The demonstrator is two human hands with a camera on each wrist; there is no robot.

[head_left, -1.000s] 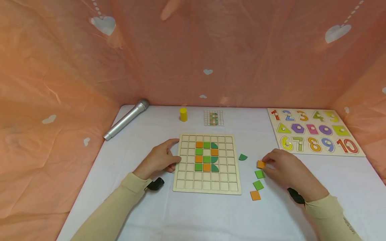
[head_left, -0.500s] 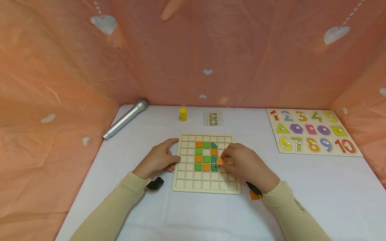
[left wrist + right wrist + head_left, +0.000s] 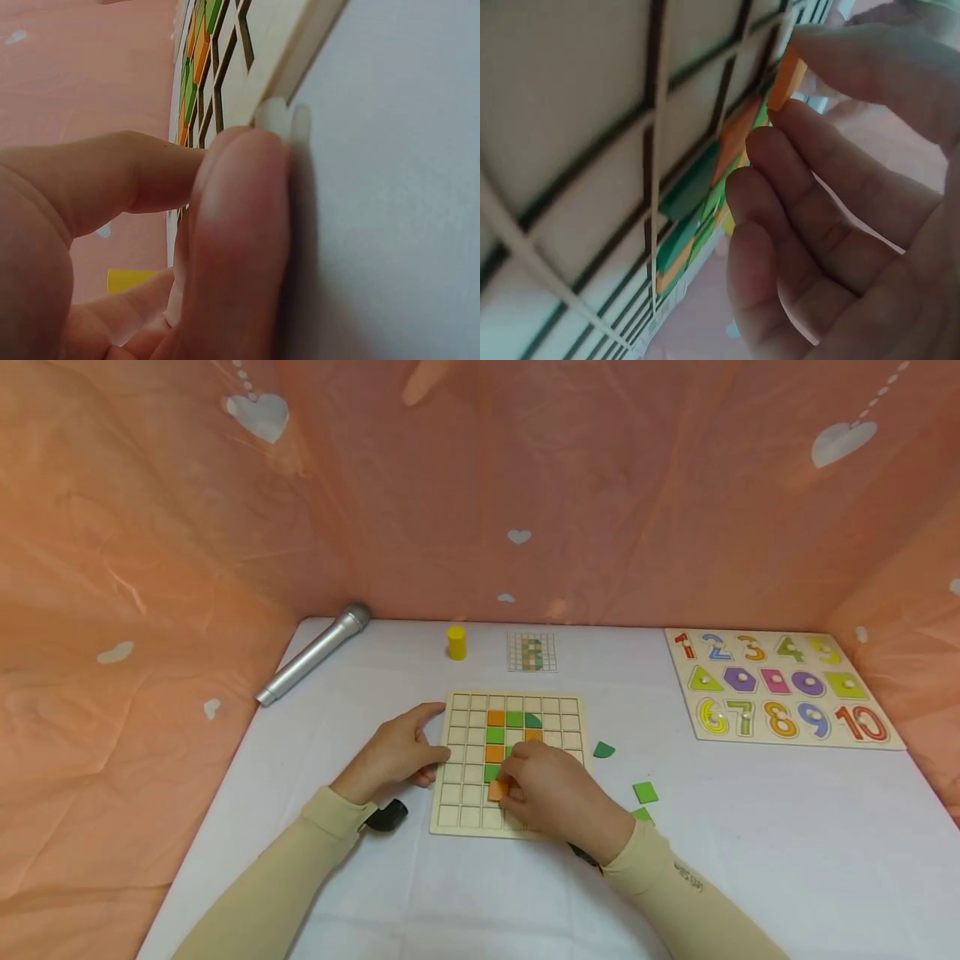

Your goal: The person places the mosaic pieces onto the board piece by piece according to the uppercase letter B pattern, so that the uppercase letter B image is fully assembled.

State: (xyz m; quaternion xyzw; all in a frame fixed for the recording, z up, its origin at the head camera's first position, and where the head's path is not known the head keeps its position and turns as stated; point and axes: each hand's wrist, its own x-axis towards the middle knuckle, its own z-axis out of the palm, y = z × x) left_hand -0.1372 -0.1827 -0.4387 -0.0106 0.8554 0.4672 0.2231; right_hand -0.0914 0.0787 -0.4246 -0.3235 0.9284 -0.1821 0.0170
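A wooden grid board (image 3: 456, 820) lies on the white table, with orange and green tiles set in its cells. Along its left edge rests my left hand (image 3: 390, 752), thumb and index finger spread and touching the rim. My right hand (image 3: 558, 789) is over the board and pinches an orange square tile (image 3: 497, 791) between thumb and index finger. That orange tile (image 3: 786, 79) appears tilted against the grid in the right wrist view. Part of the tile pattern is hidden under the right hand. The left thumb (image 3: 240, 217) presses by the board's edge in the left wrist view.
Right of the board lie a dark green quarter-round tile (image 3: 603, 750) and a light green square tile (image 3: 645, 792). Behind it are a pattern card (image 3: 532, 652) and a yellow cylinder (image 3: 457, 643). A silver microphone (image 3: 315, 656) and a number puzzle (image 3: 783, 689) lie at the sides.
My right hand has picked up an orange square tile from right of the board and carried it left, to a cell below the tile pattern's left column. The left hand has stayed put.
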